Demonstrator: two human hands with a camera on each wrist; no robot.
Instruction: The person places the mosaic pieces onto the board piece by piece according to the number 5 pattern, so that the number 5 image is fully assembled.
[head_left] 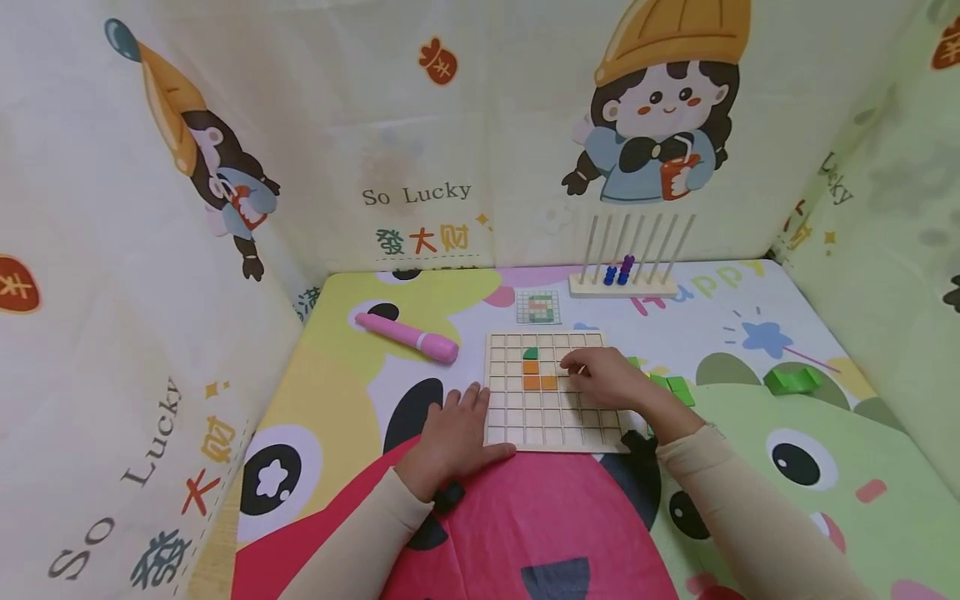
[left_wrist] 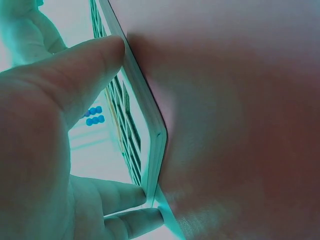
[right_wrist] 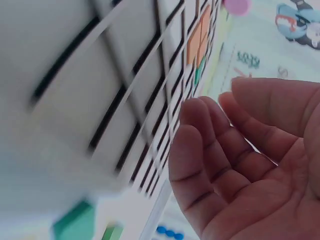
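A wooden grid board [head_left: 555, 429] lies in front of me. Several orange square tiles [head_left: 532, 382] and a green tile with a rounded side [head_left: 531, 353] sit in its cells. My left hand [head_left: 453, 429] steadies the board's near left corner, its thumb along the front edge and its straight fingers at the left edge. Over the board's right half hovers my right hand [head_left: 607, 379], with fingers loosely bent. In the right wrist view nothing shows between the right thumb and fingertips [right_wrist: 187, 142].
Green tiles [head_left: 680, 390] lie right of the board, partly behind the right forearm, and more green pieces [head_left: 792, 381] lie farther right. Behind the board are a patterned card [head_left: 538, 307] and a peg stand [head_left: 622, 288] with blue and purple beads. A pink pen-like object [head_left: 405, 333] lies left.
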